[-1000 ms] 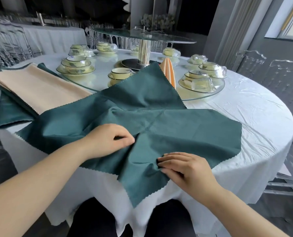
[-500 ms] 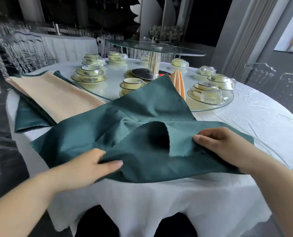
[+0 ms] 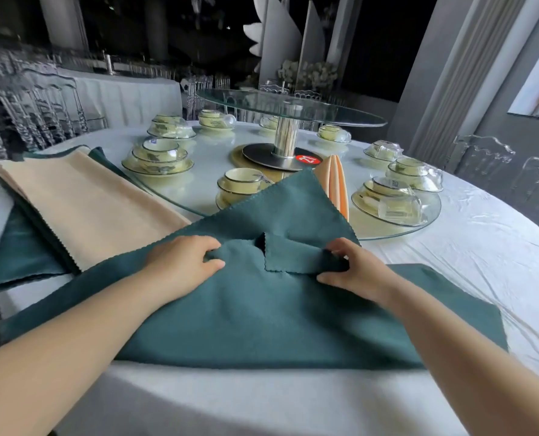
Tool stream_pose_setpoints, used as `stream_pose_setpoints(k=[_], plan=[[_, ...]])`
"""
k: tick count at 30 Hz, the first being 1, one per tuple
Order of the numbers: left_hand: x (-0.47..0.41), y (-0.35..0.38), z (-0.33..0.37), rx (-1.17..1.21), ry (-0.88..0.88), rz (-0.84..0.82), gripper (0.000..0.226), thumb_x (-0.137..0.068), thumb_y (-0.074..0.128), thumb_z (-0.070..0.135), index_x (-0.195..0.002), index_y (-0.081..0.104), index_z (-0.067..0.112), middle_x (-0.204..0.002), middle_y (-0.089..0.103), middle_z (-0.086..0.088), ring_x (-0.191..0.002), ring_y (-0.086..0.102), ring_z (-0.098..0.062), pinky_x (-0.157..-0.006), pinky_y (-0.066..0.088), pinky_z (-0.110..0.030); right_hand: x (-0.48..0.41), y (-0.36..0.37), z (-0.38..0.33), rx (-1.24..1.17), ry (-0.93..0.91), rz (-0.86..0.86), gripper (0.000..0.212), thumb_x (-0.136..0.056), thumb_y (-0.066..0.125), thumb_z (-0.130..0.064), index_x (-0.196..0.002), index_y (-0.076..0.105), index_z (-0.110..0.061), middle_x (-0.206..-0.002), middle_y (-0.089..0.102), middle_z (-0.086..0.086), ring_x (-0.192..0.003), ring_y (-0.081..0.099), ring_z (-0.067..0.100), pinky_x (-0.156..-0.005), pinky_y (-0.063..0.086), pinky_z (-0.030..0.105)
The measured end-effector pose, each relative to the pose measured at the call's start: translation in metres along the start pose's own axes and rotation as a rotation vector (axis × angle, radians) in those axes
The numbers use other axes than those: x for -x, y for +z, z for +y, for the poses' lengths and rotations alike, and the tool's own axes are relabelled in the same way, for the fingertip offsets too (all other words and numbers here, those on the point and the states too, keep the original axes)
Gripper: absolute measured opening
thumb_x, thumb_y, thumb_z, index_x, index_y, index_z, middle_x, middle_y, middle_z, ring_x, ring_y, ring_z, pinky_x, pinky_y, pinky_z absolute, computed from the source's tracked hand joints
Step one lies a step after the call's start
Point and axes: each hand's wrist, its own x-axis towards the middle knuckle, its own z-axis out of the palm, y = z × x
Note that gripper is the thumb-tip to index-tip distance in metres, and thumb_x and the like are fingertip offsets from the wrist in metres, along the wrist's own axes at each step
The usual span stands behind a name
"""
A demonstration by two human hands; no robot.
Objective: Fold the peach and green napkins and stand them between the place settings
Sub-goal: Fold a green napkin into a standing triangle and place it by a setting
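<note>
Fingers (image 3: 211, 247) of left hand (image 3: 180, 262) and right hand (image 3: 358, 272) pinch the green napkin (image 3: 262, 319), stretched left to right, tip pointing away, on a white table (image 3: 457, 247) in a dim hall (image 3: 142, 36).

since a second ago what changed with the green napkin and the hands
The near corner of the green napkin, which hung off the table, was lifted by the right hand and folded up to the middle, where the left hand pinches it too. The flat peach napkins and the standing peach napkin stayed put.
</note>
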Motion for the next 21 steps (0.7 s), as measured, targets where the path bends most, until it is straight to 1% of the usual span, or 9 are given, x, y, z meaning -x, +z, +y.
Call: stream_pose_setpoints(k=[2,5,9,11,13,16,18,20,21], plan=[[-0.009,0.005,-0.001,-0.018,0.005,0.032,0.025,-0.093,0.046,0.039,-0.115,0.054,0.033,-0.11,0.06,0.011,-0.108,0.052,-0.015,-0.071,0.033,-0.025,-0.012,0.005,0.0,0.159,-0.037,0.082,0.039,-0.083,0.062,-0.026,-0.119,0.049,-0.017,-0.117,0.055,-0.001,-0.111,0.05,0.02,-0.083,0.039,0.026],[-0.023,0.01,-0.006,0.024,0.014,0.05,0.027,-0.092,0.046,0.039,-0.118,0.053,0.035,-0.109,0.062,0.011,-0.105,0.053,-0.014,-0.072,0.035,-0.025,-0.024,0.006,-0.001,0.252,-0.079,0.167,0.022,-0.091,0.05,-0.029,-0.107,0.055,-0.015,-0.107,0.06,0.002,-0.104,0.054,0.026,-0.068,0.035,0.028],[-0.042,0.009,-0.01,0.11,0.012,0.17,0.035,-0.092,0.048,0.038,-0.127,0.049,0.032,-0.117,0.062,0.005,-0.111,0.054,-0.02,-0.081,0.039,-0.027,-0.049,-0.006,-0.001,-0.009,-0.032,0.39,0.023,-0.093,0.048,-0.029,-0.076,0.054,-0.013,-0.073,0.054,0.01,-0.077,0.049,0.028,-0.063,0.03,0.029],[-0.054,0.008,-0.009,0.047,0.001,0.202,0.039,-0.092,0.046,0.039,-0.13,0.045,0.032,-0.12,0.061,0.003,-0.113,0.053,-0.022,-0.082,0.039,-0.028,-0.066,-0.015,-0.002,-0.223,0.016,0.436,0.017,-0.089,0.055,-0.029,-0.085,0.056,-0.013,-0.08,0.052,0.004,-0.079,0.046,0.02,-0.065,0.031,0.025],[-0.063,0.008,-0.007,-0.056,-0.002,0.223,0.043,-0.093,0.045,0.039,-0.135,0.038,0.03,-0.125,0.057,0.002,-0.117,0.05,-0.022,-0.084,0.037,-0.028,-0.077,-0.023,-0.005,-0.368,0.037,0.377,0.021,-0.083,0.064,-0.028,-0.095,0.053,-0.015,-0.084,0.051,0.0,-0.082,0.046,0.017,-0.062,0.035,0.022],[-0.068,0.011,-0.004,-0.164,0.016,0.246,0.052,-0.093,0.046,0.034,-0.141,0.028,0.025,-0.134,0.044,0.001,-0.125,0.038,-0.021,-0.098,0.023,-0.028,-0.084,-0.027,-0.008,-0.373,-0.008,0.217,0.035,-0.079,0.068,-0.016,-0.106,0.045,-0.016,-0.09,0.047,-0.001,-0.086,0.044,0.016,-0.056,0.031,0.02],[-0.059,0.018,-0.002,-0.169,0.097,0.285,0.049,-0.091,0.049,0.027,-0.138,0.036,0.022,-0.131,0.045,0.001,-0.122,0.041,-0.022,-0.102,0.019,-0.029,-0.088,-0.023,-0.003,-0.254,-0.038,0.222,0.037,-0.08,0.063,-0.007,-0.113,0.046,-0.009,-0.1,0.045,0.002,-0.089,0.042,0.017,-0.06,0.027,0.02],[-0.042,0.03,0.004,-0.126,0.34,0.324,0.037,-0.082,0.052,0.028,-0.117,0.06,0.018,-0.111,0.062,0.001,-0.104,0.059,-0.021,-0.096,0.039,-0.036,-0.089,-0.02,0.0,-0.2,-0.064,0.348,0.026,-0.082,0.057,-0.003,-0.108,0.053,-0.004,-0.096,0.048,0.003,-0.087,0.044,0.018,-0.064,0.026,0.021],[-0.031,0.033,0.01,-0.11,0.446,0.271,0.038,-0.078,0.047,0.037,-0.106,0.066,0.021,-0.103,0.067,0.004,-0.098,0.062,-0.016,-0.091,0.043,-0.034,-0.09,-0.02,0.003,-0.187,-0.054,0.404,0.015,-0.084,0.055,-0.006,-0.099,0.057,-0.004,-0.09,0.051,0.004,-0.084,0.046,0.019,-0.065,0.028,0.023]])
